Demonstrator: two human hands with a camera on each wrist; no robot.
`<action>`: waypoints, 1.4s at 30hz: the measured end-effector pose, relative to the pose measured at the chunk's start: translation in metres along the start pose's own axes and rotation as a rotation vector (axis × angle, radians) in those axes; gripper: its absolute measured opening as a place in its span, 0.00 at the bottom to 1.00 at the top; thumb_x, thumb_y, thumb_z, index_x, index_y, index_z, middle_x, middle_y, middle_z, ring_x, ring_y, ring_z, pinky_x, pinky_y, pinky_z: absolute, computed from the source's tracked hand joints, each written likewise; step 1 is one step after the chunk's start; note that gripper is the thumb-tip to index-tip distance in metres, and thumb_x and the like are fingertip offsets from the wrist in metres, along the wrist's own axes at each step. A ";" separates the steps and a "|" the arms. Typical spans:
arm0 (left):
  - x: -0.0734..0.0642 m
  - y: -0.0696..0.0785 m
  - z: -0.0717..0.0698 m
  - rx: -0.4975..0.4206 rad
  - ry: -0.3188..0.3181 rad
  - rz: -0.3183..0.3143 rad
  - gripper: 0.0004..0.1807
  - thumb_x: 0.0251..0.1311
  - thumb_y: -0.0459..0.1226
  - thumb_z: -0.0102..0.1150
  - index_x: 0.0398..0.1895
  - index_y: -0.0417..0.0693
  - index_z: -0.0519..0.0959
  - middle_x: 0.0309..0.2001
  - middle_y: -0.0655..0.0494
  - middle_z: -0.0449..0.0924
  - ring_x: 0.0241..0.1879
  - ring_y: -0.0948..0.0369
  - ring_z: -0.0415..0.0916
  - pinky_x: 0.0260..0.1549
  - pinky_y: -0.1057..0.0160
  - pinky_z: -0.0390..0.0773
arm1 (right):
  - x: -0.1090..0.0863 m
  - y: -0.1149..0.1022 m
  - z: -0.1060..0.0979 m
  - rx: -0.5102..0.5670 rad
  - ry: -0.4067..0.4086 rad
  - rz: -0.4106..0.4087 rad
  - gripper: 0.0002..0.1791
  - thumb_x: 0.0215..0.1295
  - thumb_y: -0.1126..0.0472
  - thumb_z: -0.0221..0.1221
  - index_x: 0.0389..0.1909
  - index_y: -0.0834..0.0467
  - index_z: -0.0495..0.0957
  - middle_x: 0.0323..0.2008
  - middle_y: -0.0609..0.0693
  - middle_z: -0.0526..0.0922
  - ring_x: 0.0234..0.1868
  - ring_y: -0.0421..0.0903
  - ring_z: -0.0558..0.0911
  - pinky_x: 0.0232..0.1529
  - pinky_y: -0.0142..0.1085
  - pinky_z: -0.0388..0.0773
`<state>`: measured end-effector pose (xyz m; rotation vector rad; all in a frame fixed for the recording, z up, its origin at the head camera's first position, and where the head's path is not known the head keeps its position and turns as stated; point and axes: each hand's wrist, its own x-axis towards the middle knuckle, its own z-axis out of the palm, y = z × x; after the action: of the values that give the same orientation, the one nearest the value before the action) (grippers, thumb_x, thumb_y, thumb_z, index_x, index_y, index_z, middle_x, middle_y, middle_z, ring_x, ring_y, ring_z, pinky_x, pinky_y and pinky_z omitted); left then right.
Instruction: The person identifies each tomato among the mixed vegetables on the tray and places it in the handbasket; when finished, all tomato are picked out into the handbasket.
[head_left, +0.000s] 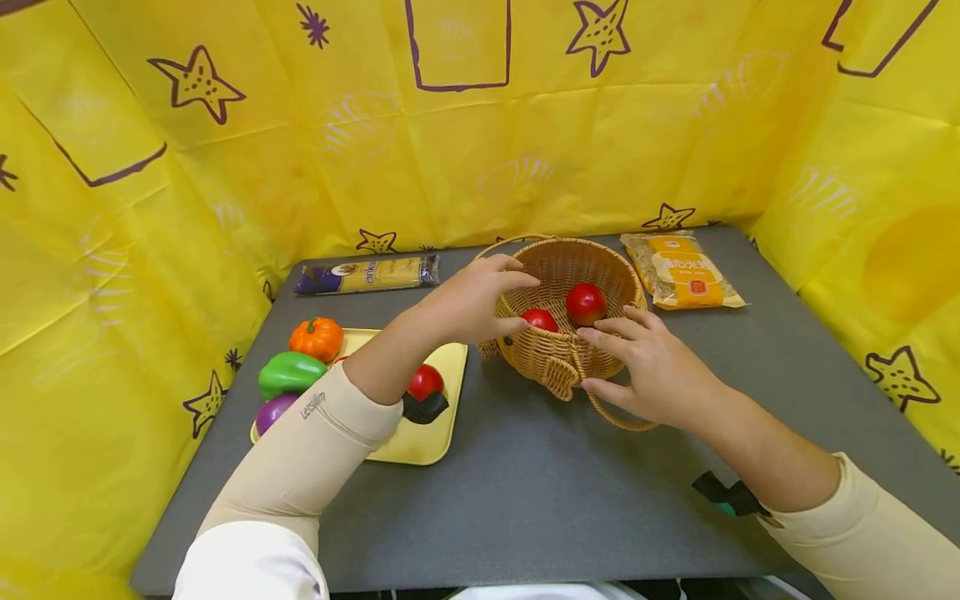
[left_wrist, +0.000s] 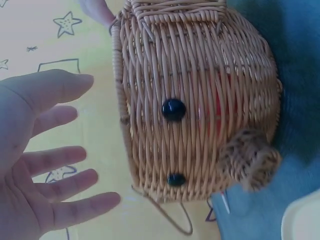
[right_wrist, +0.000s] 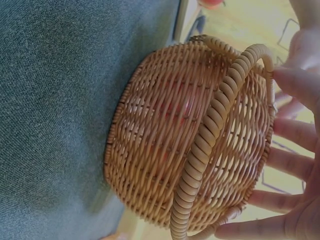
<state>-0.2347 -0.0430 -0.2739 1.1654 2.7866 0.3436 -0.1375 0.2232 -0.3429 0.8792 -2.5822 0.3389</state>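
A wicker basket [head_left: 528, 354] stands at the middle of the table, with a woven snout and dark button eyes [left_wrist: 173, 109] on its wall. Inside lie two red round fruits, one [head_left: 586, 304] toward the right and one [head_left: 540, 320] nearer the front. My left hand [head_left: 476, 304] hovers at the basket's left rim, fingers spread and holding nothing. Over the front right rim, my right hand [head_left: 656, 367] has its fingers extended beside a wicker handle [right_wrist: 205, 135] that hangs outward. Whether those fingertips touch the rim or handle, I cannot tell.
Left of the basket, a yellow tray [head_left: 431, 442] carries an orange pumpkin [head_left: 317, 339], a green pepper [head_left: 291, 373], a purple vegetable [head_left: 275, 412] and a red fruit [head_left: 426, 382], partly behind my left arm. Behind are a pasta packet [head_left: 375, 275] and an orange-labelled food bag [head_left: 682, 271].
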 end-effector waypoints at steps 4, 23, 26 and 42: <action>-0.016 -0.010 -0.002 0.008 -0.037 -0.014 0.31 0.65 0.49 0.67 0.71 0.56 0.74 0.72 0.48 0.66 0.73 0.45 0.62 0.70 0.46 0.66 | 0.001 -0.001 -0.001 0.001 0.009 0.000 0.35 0.53 0.47 0.76 0.61 0.58 0.82 0.55 0.59 0.84 0.58 0.64 0.80 0.69 0.62 0.64; -0.069 -0.060 0.028 0.029 -0.340 -0.202 0.29 0.56 0.41 0.73 0.63 0.53 0.81 0.62 0.46 0.77 0.58 0.48 0.74 0.57 0.51 0.79 | 0.001 -0.004 0.000 0.009 0.011 0.006 0.35 0.52 0.49 0.76 0.61 0.57 0.82 0.54 0.59 0.84 0.58 0.63 0.80 0.68 0.63 0.64; -0.075 -0.067 0.033 0.014 -0.368 -0.222 0.28 0.53 0.38 0.74 0.60 0.51 0.83 0.58 0.48 0.81 0.53 0.51 0.75 0.52 0.55 0.81 | 0.001 -0.004 0.000 0.013 0.009 0.005 0.36 0.52 0.49 0.77 0.62 0.57 0.81 0.55 0.60 0.84 0.58 0.64 0.79 0.68 0.64 0.63; -0.087 -0.079 0.046 -0.031 -0.309 -0.230 0.26 0.50 0.34 0.77 0.56 0.50 0.84 0.52 0.52 0.84 0.49 0.52 0.79 0.53 0.52 0.82 | 0.002 -0.005 -0.001 0.015 0.012 0.004 0.34 0.53 0.50 0.76 0.61 0.56 0.82 0.54 0.59 0.85 0.58 0.62 0.80 0.68 0.63 0.64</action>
<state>-0.2200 -0.1515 -0.3377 0.7998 2.5944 0.1672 -0.1355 0.2185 -0.3411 0.8751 -2.5739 0.3643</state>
